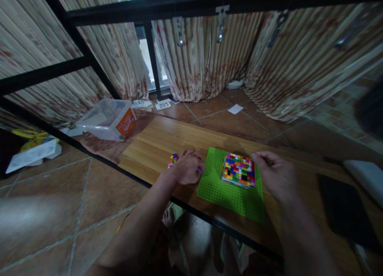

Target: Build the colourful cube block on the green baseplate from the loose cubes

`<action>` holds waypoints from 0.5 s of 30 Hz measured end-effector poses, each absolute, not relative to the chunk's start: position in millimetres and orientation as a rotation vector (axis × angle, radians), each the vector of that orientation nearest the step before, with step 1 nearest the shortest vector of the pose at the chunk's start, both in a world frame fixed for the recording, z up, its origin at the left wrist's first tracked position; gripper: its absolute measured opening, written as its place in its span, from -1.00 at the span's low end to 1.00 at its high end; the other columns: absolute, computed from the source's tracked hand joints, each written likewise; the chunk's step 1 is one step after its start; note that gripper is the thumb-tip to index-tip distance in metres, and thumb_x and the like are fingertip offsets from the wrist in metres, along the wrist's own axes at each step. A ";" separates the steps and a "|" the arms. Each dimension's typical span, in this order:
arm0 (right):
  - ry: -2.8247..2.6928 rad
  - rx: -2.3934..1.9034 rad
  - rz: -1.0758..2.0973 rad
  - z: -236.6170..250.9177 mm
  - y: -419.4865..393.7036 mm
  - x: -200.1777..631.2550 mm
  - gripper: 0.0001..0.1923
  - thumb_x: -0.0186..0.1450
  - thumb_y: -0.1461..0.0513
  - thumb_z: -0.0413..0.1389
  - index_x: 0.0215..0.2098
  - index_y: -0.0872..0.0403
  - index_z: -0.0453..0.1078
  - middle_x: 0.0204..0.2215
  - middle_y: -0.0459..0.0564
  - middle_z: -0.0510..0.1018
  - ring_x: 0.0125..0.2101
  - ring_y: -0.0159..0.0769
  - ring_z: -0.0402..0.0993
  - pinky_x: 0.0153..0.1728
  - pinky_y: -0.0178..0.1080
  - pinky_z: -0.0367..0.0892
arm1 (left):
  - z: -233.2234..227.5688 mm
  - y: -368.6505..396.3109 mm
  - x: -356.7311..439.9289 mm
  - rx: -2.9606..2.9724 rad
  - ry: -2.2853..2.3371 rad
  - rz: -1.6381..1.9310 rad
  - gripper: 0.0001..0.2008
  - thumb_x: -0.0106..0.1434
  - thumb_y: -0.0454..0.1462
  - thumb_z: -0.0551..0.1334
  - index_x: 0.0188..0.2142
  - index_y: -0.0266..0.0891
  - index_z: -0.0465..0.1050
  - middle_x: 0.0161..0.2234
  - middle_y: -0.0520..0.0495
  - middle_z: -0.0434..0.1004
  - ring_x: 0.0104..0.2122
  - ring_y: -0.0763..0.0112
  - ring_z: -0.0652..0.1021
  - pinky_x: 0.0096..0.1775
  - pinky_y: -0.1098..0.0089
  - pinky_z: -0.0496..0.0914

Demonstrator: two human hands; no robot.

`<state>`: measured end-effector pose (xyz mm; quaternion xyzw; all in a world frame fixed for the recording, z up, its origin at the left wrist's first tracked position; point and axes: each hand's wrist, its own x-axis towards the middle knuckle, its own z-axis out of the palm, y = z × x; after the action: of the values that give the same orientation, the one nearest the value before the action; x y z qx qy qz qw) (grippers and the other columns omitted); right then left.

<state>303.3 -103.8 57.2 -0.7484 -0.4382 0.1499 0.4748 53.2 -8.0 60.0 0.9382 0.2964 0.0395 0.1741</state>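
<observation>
At far left, a white bag (pixel 32 154) and a yellow object (pixel 31 137) are seen on the tiled floor (pixel 60 212). Further right, a clear bin (pixel 106 119) with an orange label is shown lying beside the far corner of the wooden table (pixel 155 146). Papers (pixel 163 105) are scattered on the floor behind it, below the striped curtains (pixel 194 56), and a black frame (pixel 89 60) is crossed over the upper view.

On the table, a small heap of loose bricks (pixel 173 160) is shown just left of the left hand (pixel 187 167). The left hand is laid palm down on the table with its fingers curled together; a small piece is seen at its fingertips, at the left edge of the baseplate, but whether it is gripped cannot be told.

The green baseplate (pixel 221 190) is laid flat at the near edge of the table, between the two hands. A square block of coloured bricks (pixel 238 170) is set on its far half, with a few dark gaps in its top layer.

The right hand (pixel 273 174) is held at the right edge of the block, thumb and forefinger brought together near its far right corner; whether anything is pinched cannot be told.

At far right, a black slab (pixel 344 210) is laid on the table, with a white object (pixel 365 176) beyond it.
</observation>
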 end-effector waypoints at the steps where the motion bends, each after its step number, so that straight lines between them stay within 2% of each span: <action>1: -1.074 -1.831 0.374 57.1 -103.8 303.2 -0.75 0.17 0.02 0.16 -0.40 0.02 0.50 -0.47 -0.06 0.60 -0.43 -0.23 0.52 -0.37 -0.22 0.35 | 58.8 -7.8 53.5 2.656 0.848 0.120 -0.80 0.05 -0.34 0.21 -0.35 -0.14 0.59 -0.15 -0.09 0.51 -0.06 0.17 0.41 -0.01 0.18 0.25; 15: -1.058 -1.806 0.437 56.1 -102.5 300.3 -0.73 0.18 0.02 0.15 -0.38 0.04 0.50 -0.46 -0.05 0.61 -0.43 -0.24 0.51 -0.38 -0.23 0.34 | 61.4 -2.3 54.5 2.657 0.772 0.148 -0.94 0.13 -0.32 0.22 -0.40 -0.21 0.49 -0.23 -0.09 0.51 -0.11 0.20 0.43 -0.08 0.25 0.25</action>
<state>300.3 -102.5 56.1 -0.7406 -0.4338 0.1791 0.4809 54.5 -2.3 61.4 0.9425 0.2739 0.0525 0.1841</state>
